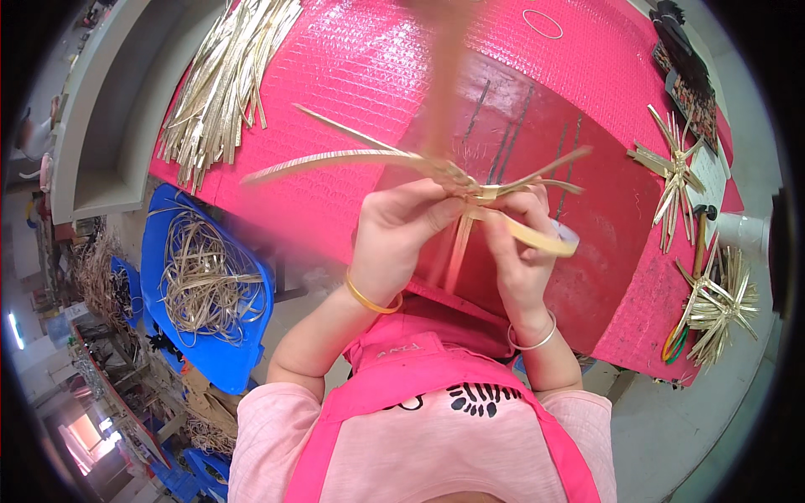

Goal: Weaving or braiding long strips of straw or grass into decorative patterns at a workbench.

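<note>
The pink-covered worktop (360, 59) carries a dark red mat (604, 243) at its near edge, a loose pile of pale flat strips (222, 80) at the far left, and finished star-shaped strip bundles (675, 180) along the right side; a blue bin (243, 356) of coiled strips stands below the left edge. The crossed strip bundle (470, 189) is raised above the mat, directly between the two hands, with its long ends splaying left and right and one end hanging down. The left hand (398, 230) is closed around the bundle just left of the crossing, thumb and fingers pinching it. The right hand (520, 243) is partly closed, fingertips at the crossing, with a roll of tan tape (549, 237) resting against its fingers and a band of tape already around the crossing. Probable faults: the springy strips may slide out of alignment if the left-hand pinch relaxes, since only the centre is restrained; the tape may wrinkle or stick to itself if tension drops between roll and crossing; the roll appears loosely supported and may fall to the mat; a free strip end may kink if bent sharply.
</note>
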The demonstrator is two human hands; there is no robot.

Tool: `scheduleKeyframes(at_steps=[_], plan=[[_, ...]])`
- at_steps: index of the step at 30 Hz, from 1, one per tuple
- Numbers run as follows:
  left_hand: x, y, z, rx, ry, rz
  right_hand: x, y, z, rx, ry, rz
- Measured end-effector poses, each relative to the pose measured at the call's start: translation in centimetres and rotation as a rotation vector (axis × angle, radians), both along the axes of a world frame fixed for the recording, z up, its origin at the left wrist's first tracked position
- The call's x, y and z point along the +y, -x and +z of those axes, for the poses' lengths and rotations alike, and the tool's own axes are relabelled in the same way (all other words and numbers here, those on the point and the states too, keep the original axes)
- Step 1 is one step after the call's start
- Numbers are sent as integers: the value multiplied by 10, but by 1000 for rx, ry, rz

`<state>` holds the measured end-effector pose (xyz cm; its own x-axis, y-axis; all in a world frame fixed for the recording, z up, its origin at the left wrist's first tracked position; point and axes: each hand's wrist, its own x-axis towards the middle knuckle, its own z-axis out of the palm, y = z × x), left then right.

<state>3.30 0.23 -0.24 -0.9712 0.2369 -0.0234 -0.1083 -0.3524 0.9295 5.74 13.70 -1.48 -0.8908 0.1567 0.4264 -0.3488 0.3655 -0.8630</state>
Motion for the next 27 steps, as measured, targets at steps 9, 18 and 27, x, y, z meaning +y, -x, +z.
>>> scheduleKeyframes(at_steps=[9,18,27], plan=[[1,10,-5,-273,-75,-244,-6,0,-10,-121,287,-17],[-3,8,-1,-36,264,-175,3,8,-7,-46,-262,-51],[3,3,-15,-211,-82,-165,23,6,3,-149,-280,98]])
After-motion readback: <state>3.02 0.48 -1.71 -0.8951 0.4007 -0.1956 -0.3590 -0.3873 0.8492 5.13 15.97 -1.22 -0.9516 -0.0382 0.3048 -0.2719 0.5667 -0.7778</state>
